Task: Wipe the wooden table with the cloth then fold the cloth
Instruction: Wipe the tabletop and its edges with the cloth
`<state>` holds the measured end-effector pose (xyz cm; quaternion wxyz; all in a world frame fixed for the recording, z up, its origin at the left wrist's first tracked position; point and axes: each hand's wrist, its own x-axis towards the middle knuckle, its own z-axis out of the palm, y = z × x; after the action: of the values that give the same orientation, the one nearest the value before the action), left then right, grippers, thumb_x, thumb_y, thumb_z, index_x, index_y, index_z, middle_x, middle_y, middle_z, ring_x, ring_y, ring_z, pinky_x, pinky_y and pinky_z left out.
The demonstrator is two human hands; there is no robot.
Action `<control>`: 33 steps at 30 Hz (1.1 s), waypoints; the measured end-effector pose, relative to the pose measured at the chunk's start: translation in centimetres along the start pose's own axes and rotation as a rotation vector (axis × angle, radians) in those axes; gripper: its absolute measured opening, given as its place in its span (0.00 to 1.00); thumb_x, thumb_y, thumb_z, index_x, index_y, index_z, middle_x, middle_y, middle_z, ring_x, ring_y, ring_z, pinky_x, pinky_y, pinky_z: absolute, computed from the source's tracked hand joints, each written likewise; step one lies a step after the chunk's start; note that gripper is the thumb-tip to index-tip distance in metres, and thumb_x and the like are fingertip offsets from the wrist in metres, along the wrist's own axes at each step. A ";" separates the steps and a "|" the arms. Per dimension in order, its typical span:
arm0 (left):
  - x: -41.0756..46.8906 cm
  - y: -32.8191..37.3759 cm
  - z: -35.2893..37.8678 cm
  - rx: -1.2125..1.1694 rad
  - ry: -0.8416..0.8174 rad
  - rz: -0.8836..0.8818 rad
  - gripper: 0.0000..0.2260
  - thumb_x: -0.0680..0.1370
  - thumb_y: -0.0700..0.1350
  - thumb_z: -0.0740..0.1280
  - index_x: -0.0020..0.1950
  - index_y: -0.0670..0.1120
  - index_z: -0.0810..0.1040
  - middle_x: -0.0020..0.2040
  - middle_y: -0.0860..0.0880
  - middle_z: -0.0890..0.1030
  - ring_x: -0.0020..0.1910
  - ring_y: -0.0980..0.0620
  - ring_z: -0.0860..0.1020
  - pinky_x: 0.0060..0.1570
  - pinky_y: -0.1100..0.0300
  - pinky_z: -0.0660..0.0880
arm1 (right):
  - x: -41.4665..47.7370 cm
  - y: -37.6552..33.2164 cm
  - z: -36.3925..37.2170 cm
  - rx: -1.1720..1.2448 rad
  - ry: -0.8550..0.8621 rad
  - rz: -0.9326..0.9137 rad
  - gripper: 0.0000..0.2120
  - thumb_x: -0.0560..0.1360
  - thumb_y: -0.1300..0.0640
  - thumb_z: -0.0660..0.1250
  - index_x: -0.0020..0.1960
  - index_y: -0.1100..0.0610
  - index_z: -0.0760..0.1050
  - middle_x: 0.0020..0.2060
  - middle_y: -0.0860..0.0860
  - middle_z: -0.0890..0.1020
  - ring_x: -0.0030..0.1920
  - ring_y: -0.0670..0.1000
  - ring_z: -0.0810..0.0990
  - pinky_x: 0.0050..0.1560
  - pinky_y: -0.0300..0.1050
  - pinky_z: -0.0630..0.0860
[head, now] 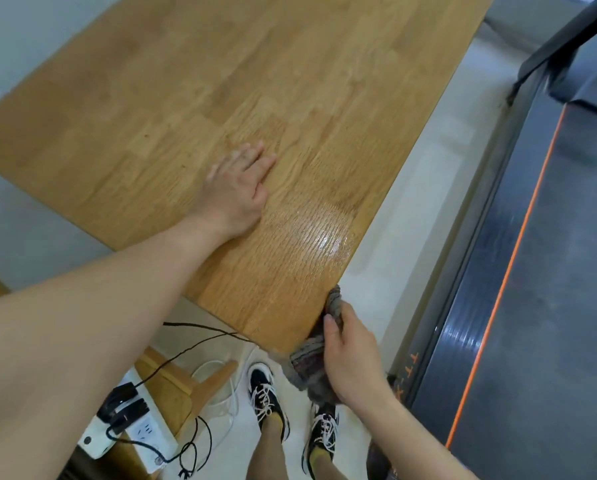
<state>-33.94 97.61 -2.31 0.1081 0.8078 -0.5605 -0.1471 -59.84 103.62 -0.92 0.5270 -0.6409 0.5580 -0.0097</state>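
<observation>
The wooden table (220, 98) fills the upper left of the head view, with a wet shiny patch near its right edge. My left hand (236, 188) lies flat on the tabletop, palm down, fingers spread. My right hand (349, 355) grips a bunched grey-brown cloth (310, 362) against the table's near right corner and edge. Part of the cloth hangs below the corner, and my hand hides some of it.
A dark treadmill (532, 271) with an orange stripe runs along the right, across a strip of pale floor. Under the table sit a white power strip (130, 431) with black plugs and cables, and wooden table legs (186, 382). My feet in black shoes (267, 400) stand below the corner.
</observation>
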 end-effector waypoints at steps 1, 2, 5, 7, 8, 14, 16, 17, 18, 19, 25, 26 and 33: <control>-0.4 0.8 -0.6 -0.079 -0.058 -0.029 0.22 0.80 0.45 0.57 0.74 0.52 0.65 0.78 0.51 0.59 0.77 0.49 0.55 0.75 0.50 0.51 | -0.2 -0.7 -1.9 0.032 -0.054 0.028 0.09 0.83 0.55 0.57 0.58 0.54 0.74 0.45 0.50 0.82 0.46 0.50 0.81 0.53 0.56 0.78; -1.0 1.8 -1.5 -0.205 -0.135 -0.053 0.20 0.79 0.44 0.59 0.72 0.51 0.69 0.76 0.50 0.63 0.75 0.49 0.59 0.73 0.52 0.56 | -0.4 -1.8 -3.7 0.089 -0.136 0.060 0.08 0.82 0.59 0.59 0.56 0.53 0.76 0.46 0.53 0.84 0.47 0.53 0.83 0.55 0.57 0.78; -4.5 4.9 -4.7 -0.788 -0.466 -0.075 0.13 0.81 0.46 0.60 0.64 0.47 0.77 0.63 0.49 0.78 0.61 0.54 0.77 0.61 0.63 0.71 | -1.2 -7.0 -8.2 0.237 -0.470 0.022 0.11 0.77 0.62 0.65 0.57 0.53 0.79 0.48 0.58 0.85 0.48 0.56 0.84 0.57 0.57 0.79; -7.4 5.6 -6.6 -1.042 -0.657 -0.113 0.18 0.79 0.57 0.57 0.57 0.48 0.79 0.55 0.53 0.82 0.53 0.60 0.80 0.56 0.67 0.74 | -1.0 -10.7 -9.5 0.273 -0.631 -0.057 0.14 0.72 0.61 0.66 0.56 0.51 0.81 0.48 0.58 0.85 0.47 0.55 0.84 0.51 0.52 0.80; -8.6 5.2 -7.0 -1.163 -0.687 -0.154 0.21 0.74 0.63 0.58 0.55 0.50 0.78 0.53 0.54 0.83 0.52 0.59 0.81 0.56 0.66 0.75 | -0.8 -12.5 -9.6 0.283 -0.663 -0.097 0.15 0.72 0.62 0.67 0.55 0.51 0.82 0.48 0.58 0.85 0.46 0.55 0.84 0.48 0.49 0.81; -13.7 -2.6 -8.7 -1.618 -0.049 -0.358 0.31 0.61 0.63 0.78 0.49 0.39 0.80 0.36 0.41 0.80 0.35 0.44 0.77 0.34 0.59 0.74 | 2.8 -19.5 -4.5 0.378 -0.457 -0.215 0.11 0.79 0.61 0.63 0.59 0.56 0.79 0.52 0.56 0.84 0.51 0.55 0.84 0.53 0.51 0.81; -14.7 -5.2 -9.1 -1.724 0.251 -0.429 0.19 0.68 0.52 0.73 0.47 0.38 0.79 0.32 0.44 0.78 0.32 0.47 0.78 0.33 0.57 0.74 | 4.2 -20.6 -0.8 0.321 -0.454 -0.238 0.10 0.79 0.60 0.63 0.58 0.56 0.79 0.50 0.55 0.83 0.48 0.55 0.83 0.48 0.50 0.81; -15.2 -6.1 -9.5 -1.724 0.395 -0.448 0.14 0.70 0.49 0.70 0.46 0.39 0.80 0.35 0.44 0.81 0.36 0.47 0.79 0.36 0.55 0.76 | 5.0 -21.0 1.2 0.274 -0.438 -0.241 0.10 0.78 0.60 0.64 0.58 0.55 0.79 0.49 0.55 0.83 0.47 0.54 0.82 0.47 0.50 0.80; -15.6 -7.1 -9.9 -1.677 0.530 -0.474 0.11 0.71 0.48 0.69 0.43 0.40 0.81 0.37 0.45 0.82 0.38 0.48 0.80 0.38 0.54 0.75 | 5.9 -21.3 3.1 0.230 -0.411 -0.240 0.10 0.78 0.60 0.65 0.58 0.54 0.78 0.49 0.54 0.83 0.47 0.53 0.82 0.48 0.50 0.79; -16.1 -7.9 -10.4 -1.593 0.644 -0.506 0.09 0.72 0.47 0.69 0.40 0.41 0.81 0.36 0.46 0.81 0.37 0.49 0.78 0.37 0.54 0.72 | 6.8 -21.6 4.9 0.173 -0.384 -0.249 0.10 0.78 0.60 0.65 0.59 0.54 0.78 0.52 0.54 0.83 0.49 0.52 0.82 0.50 0.49 0.79; -15.7 -14.7 -11.9 -0.690 0.885 -0.708 0.20 0.81 0.55 0.58 0.37 0.41 0.70 0.33 0.44 0.72 0.34 0.46 0.72 0.36 0.53 0.64 | 12.9 -23.5 14.1 -0.780 -0.346 -0.738 0.23 0.83 0.48 0.54 0.77 0.49 0.59 0.76 0.52 0.62 0.77 0.52 0.57 0.73 0.48 0.57; -15.1 -16.1 -12.0 -0.566 0.907 -0.739 0.18 0.82 0.54 0.56 0.41 0.42 0.71 0.36 0.44 0.74 0.38 0.44 0.74 0.36 0.52 0.64 | 13.9 -23.8 15.3 -0.885 -0.327 -0.803 0.24 0.83 0.46 0.52 0.78 0.47 0.56 0.78 0.51 0.58 0.78 0.52 0.52 0.74 0.50 0.53; -8.5 -25.2 -10.3 -0.678 0.812 -0.967 0.18 0.83 0.48 0.55 0.72 0.48 0.69 0.64 0.43 0.78 0.60 0.42 0.77 0.61 0.51 0.73 | 16.6 -22.6 18.4 -1.047 -0.067 -0.963 0.24 0.82 0.42 0.44 0.78 0.40 0.51 0.79 0.44 0.51 0.78 0.46 0.44 0.75 0.49 0.44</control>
<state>-11.02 114.43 -0.31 0.4761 0.8785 0.0211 -0.0322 -26.56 99.72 -3.12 0.1041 -0.9852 0.1278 0.0475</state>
